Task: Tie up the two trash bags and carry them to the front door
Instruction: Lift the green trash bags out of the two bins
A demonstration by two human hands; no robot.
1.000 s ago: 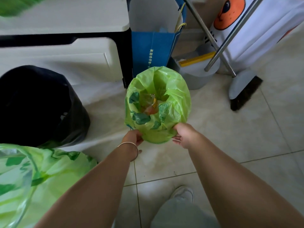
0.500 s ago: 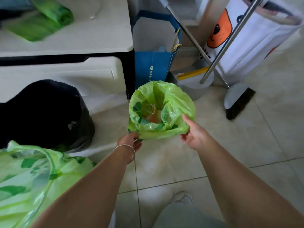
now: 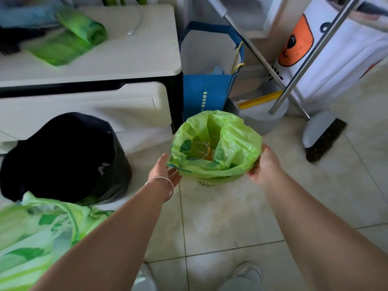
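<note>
A light green trash bag (image 3: 235, 143) lines a small bin on the tiled floor, its mouth wide and folded over the rim, with rubbish inside. My left hand (image 3: 162, 171) is at the bag's left edge, fingers spread, touching the rim. My right hand (image 3: 264, 164) cups the bag's right edge with the fingers hidden behind the plastic. A second green printed trash bag (image 3: 35, 234) lies at the lower left, partly under my left forearm.
A black bin (image 3: 63, 154) stands at the left before a white cabinet (image 3: 126, 66) bearing a green roll of bags (image 3: 81, 30). Behind the green bag are a blue paper bag (image 3: 203, 95), a grey dustpan (image 3: 262, 114) and a broom (image 3: 323, 135).
Both hands have slid apart from the bag's near edge to its left and right sides. The view has tilted up, showing more of the cabinet top.
</note>
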